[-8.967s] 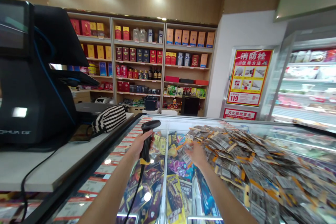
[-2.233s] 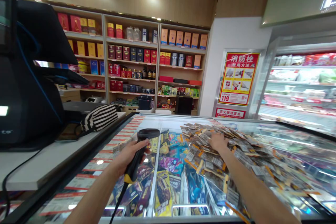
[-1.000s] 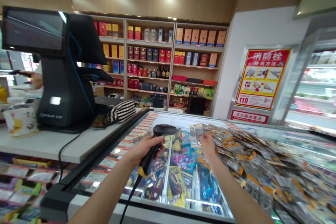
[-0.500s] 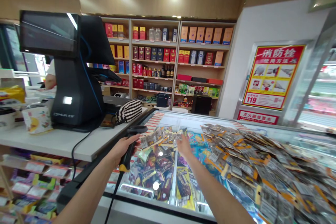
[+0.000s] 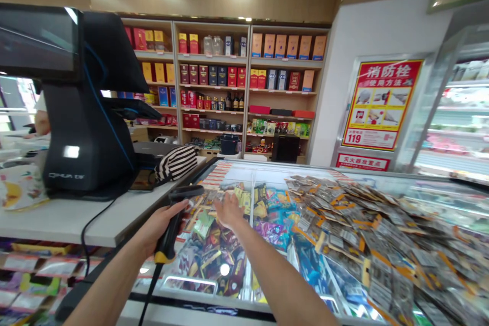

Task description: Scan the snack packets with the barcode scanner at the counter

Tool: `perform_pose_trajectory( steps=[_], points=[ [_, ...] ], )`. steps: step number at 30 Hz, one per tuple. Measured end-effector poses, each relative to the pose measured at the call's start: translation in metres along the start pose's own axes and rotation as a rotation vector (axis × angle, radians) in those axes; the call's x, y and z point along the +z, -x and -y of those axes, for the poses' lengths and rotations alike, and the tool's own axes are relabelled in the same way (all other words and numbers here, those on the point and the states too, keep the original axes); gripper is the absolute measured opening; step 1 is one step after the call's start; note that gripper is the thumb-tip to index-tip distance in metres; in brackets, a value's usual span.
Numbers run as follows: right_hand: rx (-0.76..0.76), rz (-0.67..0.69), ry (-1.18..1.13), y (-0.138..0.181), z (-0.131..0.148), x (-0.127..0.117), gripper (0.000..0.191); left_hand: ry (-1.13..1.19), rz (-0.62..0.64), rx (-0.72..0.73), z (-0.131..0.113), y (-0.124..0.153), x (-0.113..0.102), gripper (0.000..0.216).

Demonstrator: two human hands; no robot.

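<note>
My left hand (image 5: 162, 221) is closed around the handle of a black and yellow barcode scanner (image 5: 170, 234), its head tilted up and its cord hanging down. Just right of it, my right hand (image 5: 229, 211) reaches over the glass top with fingers extended and apart. It lies at small clear-and-tan snack packets (image 5: 208, 197), partly hidden by the hand. Whether its fingertips press on them I cannot tell. Beneath the glass show colourful wrapped packets (image 5: 217, 260). To the right, a large heap of grey packets with orange edges (image 5: 355, 224) covers the glass.
A black checkout terminal (image 5: 87, 127) stands on the white counter (image 5: 95, 224) at left, beside a striped pouch (image 5: 177, 163). Shelves of boxed bottles (image 5: 214, 76) line the back wall. A red and yellow poster (image 5: 384, 104) hangs at right. Part of another person (image 5: 42, 117) shows far left.
My right hand has moved left over the glass toward the scanner, and the spread row of packets is now bunched or hidden there. The left hand keeps the scanner. The view has turned slightly right.
</note>
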State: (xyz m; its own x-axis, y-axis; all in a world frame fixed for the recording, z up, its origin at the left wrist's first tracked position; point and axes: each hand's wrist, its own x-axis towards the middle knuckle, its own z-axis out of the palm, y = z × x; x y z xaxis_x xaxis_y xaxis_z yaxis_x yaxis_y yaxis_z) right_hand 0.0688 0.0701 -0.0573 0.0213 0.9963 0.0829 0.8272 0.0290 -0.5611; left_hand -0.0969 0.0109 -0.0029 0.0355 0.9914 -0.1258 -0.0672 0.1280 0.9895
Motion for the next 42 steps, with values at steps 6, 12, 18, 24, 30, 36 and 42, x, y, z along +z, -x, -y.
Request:
perform_pose_trajectory(
  steps=[6,12,18,24,30,36,42],
  points=[
    [0.064,-0.156,0.196,0.024,-0.063,-0.065,0.056,0.019,0.153,0.005,0.001,0.0,0.034,0.028],
    [0.038,-0.26,0.488,0.086,-0.141,-0.123,0.035,-0.025,0.272,-0.01,0.0,0.01,0.076,0.026],
    [-0.128,-0.171,0.517,0.108,-0.151,-0.103,0.029,-0.037,0.359,-0.014,0.0,0.015,0.097,0.027],
    [-0.25,-0.121,0.363,0.107,-0.15,-0.095,0.033,-0.058,0.307,-0.025,0.002,0.015,0.085,0.027],
    [-0.302,-0.069,0.182,0.117,-0.159,-0.101,0.034,-0.041,0.261,-0.016,0.014,0.007,0.077,0.029],
    [-0.128,-0.241,0.363,0.122,-0.164,-0.107,0.034,0.056,0.253,-0.005,0.016,-0.005,0.094,0.03],
    [-0.25,-0.141,0.375,0.124,-0.157,-0.093,0.035,0.124,0.218,0.034,0.008,-0.016,0.113,0.031]
  ],
)
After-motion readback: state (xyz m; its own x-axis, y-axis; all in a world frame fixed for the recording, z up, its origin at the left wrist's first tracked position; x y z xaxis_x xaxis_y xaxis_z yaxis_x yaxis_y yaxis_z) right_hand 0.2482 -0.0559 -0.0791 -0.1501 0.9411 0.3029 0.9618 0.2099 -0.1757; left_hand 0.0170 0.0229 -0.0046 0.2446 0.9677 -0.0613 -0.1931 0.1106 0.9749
